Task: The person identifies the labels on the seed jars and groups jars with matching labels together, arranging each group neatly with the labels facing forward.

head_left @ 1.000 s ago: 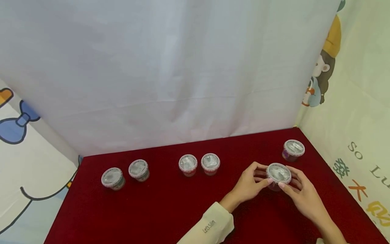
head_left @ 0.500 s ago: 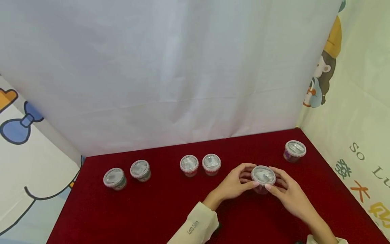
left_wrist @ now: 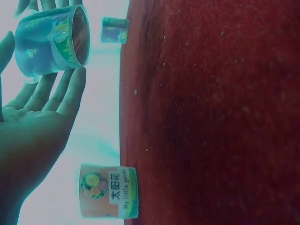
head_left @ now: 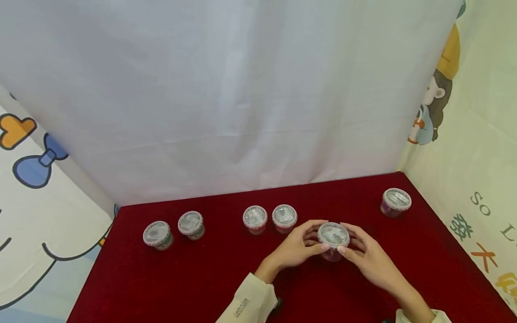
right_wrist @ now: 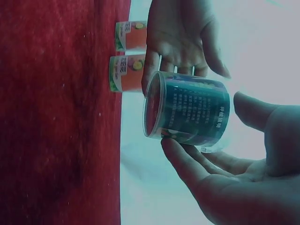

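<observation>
A lidded plastic tub (head_left: 333, 234) with a dark purple label is held upright between both hands, its base raised off the red cloth in both wrist views. My left hand (head_left: 294, 247) grips its left side, thumb at the lid's edge. From the right, my right hand (head_left: 370, 259) holds it the same way. The right wrist view shows printed text on the label of this tub (right_wrist: 194, 110). Just behind the left hand stand two tubs with red-pink labels, one at left (head_left: 255, 219) and one nearer the hand (head_left: 284, 218).
A purple-labelled tub (head_left: 396, 202) stands at the back right of the red cloth (head_left: 194, 278). Two green-labelled tubs, an outer one (head_left: 157, 234) and an inner one (head_left: 191, 224), are at the left. A white curtain (head_left: 226, 98) hangs behind, with printed cloth (head_left: 476, 157) on the right.
Both hands have carried the held tub leftward, away from the purple-labelled tub at the back right and closer to the two red-pink ones. The head view has shifted slightly.
</observation>
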Demonstrator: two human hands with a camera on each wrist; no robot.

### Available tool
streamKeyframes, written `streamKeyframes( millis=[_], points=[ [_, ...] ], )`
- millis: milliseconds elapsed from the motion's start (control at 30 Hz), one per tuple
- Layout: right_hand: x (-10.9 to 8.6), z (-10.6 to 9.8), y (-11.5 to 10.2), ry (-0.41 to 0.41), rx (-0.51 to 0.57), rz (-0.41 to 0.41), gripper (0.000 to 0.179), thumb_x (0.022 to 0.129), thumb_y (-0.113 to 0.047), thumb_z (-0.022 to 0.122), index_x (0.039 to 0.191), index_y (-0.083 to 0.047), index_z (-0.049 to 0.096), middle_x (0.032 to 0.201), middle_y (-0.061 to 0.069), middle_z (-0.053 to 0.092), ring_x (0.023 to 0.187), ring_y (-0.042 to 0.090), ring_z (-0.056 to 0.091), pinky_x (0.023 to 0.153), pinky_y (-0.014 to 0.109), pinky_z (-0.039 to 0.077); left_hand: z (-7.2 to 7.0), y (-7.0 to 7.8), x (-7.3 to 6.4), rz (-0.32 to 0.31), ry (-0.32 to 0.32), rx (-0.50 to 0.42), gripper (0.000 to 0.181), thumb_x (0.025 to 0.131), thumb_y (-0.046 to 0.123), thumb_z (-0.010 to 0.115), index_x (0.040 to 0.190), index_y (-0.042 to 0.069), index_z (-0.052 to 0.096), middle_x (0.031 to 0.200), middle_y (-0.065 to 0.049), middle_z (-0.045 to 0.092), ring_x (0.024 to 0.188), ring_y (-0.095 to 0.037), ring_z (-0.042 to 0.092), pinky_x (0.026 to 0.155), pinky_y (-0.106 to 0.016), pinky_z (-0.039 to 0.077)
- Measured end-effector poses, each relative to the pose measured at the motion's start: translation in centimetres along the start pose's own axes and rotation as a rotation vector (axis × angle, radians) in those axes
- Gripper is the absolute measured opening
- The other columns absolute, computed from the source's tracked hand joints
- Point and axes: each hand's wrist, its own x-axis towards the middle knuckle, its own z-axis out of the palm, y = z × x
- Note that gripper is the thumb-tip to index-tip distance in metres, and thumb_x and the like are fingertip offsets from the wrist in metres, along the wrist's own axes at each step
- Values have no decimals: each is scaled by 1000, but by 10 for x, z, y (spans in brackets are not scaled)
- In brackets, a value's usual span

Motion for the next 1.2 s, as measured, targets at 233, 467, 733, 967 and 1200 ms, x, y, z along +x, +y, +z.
streamKeyframes(
  millis=[233,467,733,967,1200],
  points=[
    [5,14,-5,-8,44,9,57,107,-12,65,155,6,40,149,31,51,135,51,53,96,33,58,-8,2,-12,-8,70,17,52,101,7,72,150,6,54,143,-13,62,121,-18,66,100,-24,54],
    [9,26,-6,-18,83,37,60,105,-11,67,155,6,39,148,31,52,134,49,55,95,33,59,-10,5,-24,-62,149,57,51,100,12,76,147,8,56,138,-11,64,119,-21,67,97,-26,56],
    [14,33,-5,-26,60,24,56,105,-12,67,152,7,43,145,30,56,132,48,58,94,33,59,-11,5,-32,-56,173,73,49,99,12,77,143,4,56,136,-13,65,117,-24,67,97,-31,58],
    [17,30,-4,-109,108,32,55,107,-13,63,154,8,41,147,32,53,137,50,53,99,33,57,-22,1,-38,-54,113,44,43,104,13,70,143,2,55,140,-14,62,121,-21,65,101,-30,55],
    [18,32,-6,-167,141,34,56,109,-14,62,155,8,40,153,34,48,140,51,49,100,33,55,-30,1,-42,-81,54,-34,48,106,13,66,151,4,52,148,-14,59,128,-22,63,105,-30,53]
  ],
)
